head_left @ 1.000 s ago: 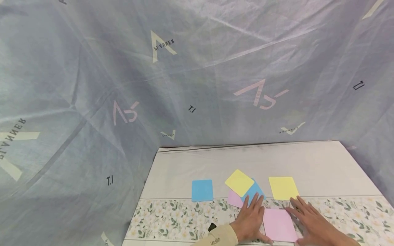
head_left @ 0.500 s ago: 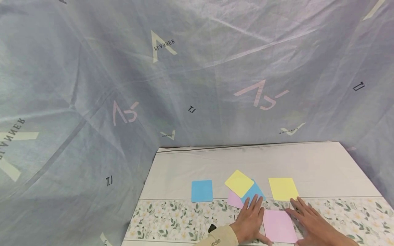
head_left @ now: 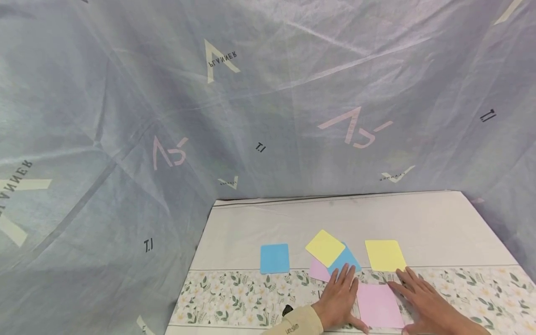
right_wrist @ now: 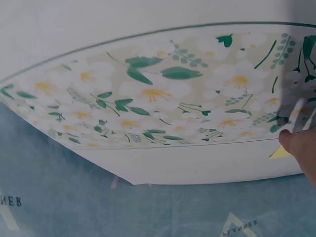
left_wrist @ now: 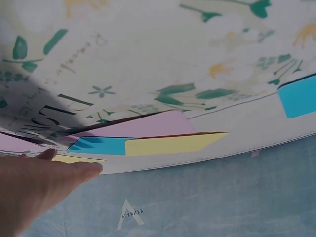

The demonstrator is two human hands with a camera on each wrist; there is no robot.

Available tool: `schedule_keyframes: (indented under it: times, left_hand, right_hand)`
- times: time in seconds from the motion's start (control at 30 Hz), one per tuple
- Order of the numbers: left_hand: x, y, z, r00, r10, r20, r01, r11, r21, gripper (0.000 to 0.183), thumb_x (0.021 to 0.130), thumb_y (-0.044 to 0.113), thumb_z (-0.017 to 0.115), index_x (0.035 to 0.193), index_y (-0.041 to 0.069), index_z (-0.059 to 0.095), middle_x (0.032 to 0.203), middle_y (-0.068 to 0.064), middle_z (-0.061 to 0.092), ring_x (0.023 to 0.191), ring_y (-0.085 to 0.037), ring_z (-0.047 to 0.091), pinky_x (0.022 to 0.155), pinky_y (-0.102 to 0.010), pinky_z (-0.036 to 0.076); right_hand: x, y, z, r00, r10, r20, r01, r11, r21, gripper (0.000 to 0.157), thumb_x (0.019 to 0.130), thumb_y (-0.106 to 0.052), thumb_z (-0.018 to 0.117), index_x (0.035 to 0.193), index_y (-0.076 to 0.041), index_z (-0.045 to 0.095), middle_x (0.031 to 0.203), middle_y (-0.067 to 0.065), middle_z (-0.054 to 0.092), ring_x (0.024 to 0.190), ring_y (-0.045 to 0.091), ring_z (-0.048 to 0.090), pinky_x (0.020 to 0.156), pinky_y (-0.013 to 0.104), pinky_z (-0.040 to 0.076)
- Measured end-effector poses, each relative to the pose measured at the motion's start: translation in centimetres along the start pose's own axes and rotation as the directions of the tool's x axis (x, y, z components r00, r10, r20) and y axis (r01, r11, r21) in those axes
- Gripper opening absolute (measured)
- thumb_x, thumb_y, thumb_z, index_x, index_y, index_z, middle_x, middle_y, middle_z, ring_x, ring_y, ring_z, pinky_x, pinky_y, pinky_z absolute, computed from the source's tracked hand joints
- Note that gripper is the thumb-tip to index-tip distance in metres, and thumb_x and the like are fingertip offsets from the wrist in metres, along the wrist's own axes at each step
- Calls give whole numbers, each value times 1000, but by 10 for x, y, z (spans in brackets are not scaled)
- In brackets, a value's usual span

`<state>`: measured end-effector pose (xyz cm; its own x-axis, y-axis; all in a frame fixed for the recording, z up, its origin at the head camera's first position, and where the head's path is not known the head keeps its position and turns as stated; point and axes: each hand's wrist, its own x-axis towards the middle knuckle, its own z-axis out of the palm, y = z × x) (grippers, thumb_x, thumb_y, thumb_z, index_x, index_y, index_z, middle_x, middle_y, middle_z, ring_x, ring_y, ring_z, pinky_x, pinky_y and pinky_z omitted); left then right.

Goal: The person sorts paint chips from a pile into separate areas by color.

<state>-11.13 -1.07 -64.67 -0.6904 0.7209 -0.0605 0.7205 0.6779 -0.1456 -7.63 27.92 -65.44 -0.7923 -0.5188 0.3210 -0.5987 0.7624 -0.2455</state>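
A pink square card (head_left: 380,305) lies flat at the front of the table, between the two hands. My left hand (head_left: 338,298) lies along its left side, fingers extended forward and thumb by the near left corner. On the opposite side my right hand (head_left: 423,300) has its fingers spread, index fingertip right at the far right corner. Just past the left fingertips, a yellow card (head_left: 324,248) overlaps a blue card (head_left: 345,261), with another pink card (head_left: 319,271) partly hidden beneath. Close beyond the right fingertips is a second yellow card (head_left: 385,255). Neither hand grips anything.
Another blue card (head_left: 274,258) lies by itself to the left. A small black object (head_left: 287,310) sits beside the left sleeve (head_left: 299,322). The white table cover (head_left: 251,218) has a floral band, and grey-blue printed curtains (head_left: 268,93) hang around its back and sides.
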Motion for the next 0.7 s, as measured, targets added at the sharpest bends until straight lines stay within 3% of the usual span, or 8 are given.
schedule_keyframes:
  times: [0.07, 0.1, 0.23, 0.3, 0.33, 0.4, 0.47, 0.7]
  left_hand:
    - [-2, -2, 0, 1000, 8, -3, -8, 1000, -23, 120, 65, 97, 38, 154, 16, 38, 167, -13, 10, 155, -29, 4, 124, -41, 20]
    - [-3, -4, 0, 1000, 10, -2, -10, 999, -36, 119, 66, 96, 38, 154, 16, 37, 167, -13, 9, 155, -29, 3, 124, -41, 20]
    - [-7, -11, 0, 999, 14, -41, -17, 997, -76, 116, 69, 94, 38, 155, 16, 37, 167, -14, 9, 155, -30, 3, 124, -42, 19]
    - [-9, -16, 0, 997, 9, -73, -16, 996, -87, 115, 69, 93, 40, 154, 16, 37, 167, -15, 10, 155, -31, 5, 124, -42, 19]
    - [-9, -19, 0, 996, 8, -94, -16, 996, -90, 115, 69, 93, 41, 154, 15, 38, 167, -15, 11, 155, -32, 7, 124, -43, 20]
    - [-10, -26, 1, 991, -1, -134, -12, 995, -96, 114, 69, 93, 44, 153, 15, 40, 166, -16, 14, 154, -33, 11, 123, -44, 21]
    - [-12, -35, 1, 988, -16, -157, -2, 993, -114, 112, 70, 92, 46, 152, 16, 41, 166, -16, 16, 154, -34, 12, 123, -45, 22]
    - [-19, -67, 4, 983, -124, -132, 104, 983, -154, 108, 71, 90, 48, 151, 16, 43, 166, -15, 17, 155, -31, 8, 124, -46, 20]
  right_hand:
    - [-1, 1, -2, 1000, -2, 5, 2, 999, 32, 107, 61, -78, 73, 138, -6, 55, 163, 3, 20, 149, 5, -20, 109, 16, -22]
    - [-1, 0, -3, 1000, 1, 6, -1, 999, 52, 105, 63, -77, 73, 138, -5, 54, 163, 7, 22, 149, 5, -20, 116, 31, -24]
    - [-3, 2, -11, 998, 53, 47, -56, 995, 79, 104, 63, -73, 76, 139, -5, 53, 157, 22, 33, 146, -1, -23, 112, 20, -23]
    - [-4, 3, -17, 986, 125, 112, -136, 985, 102, 108, 58, -73, 77, 140, -7, 52, 153, 27, 37, 145, -2, -24, 120, 53, -15]
    - [-5, 5, -19, 978, 152, 142, -166, 982, 92, 111, 55, -73, 76, 141, -7, 51, 153, 28, 36, 145, -1, -26, 120, 53, -16]
    - [-8, 9, -23, 965, 195, 176, -215, 972, 97, 114, 52, -74, 76, 141, -7, 52, 153, 28, 36, 149, 9, -23, 110, 75, 12]
    - [-9, 12, -28, 936, 263, 233, -288, 954, 82, 117, 51, -77, 74, 142, -8, 51, 148, 30, 40, 151, 18, -22, 93, 75, 32]
    - [-10, 25, -43, 917, 333, 221, -355, 932, 71, 115, 55, -64, 83, 144, -3, 46, 151, 36, 32, 151, 34, -21, 98, 77, 24]
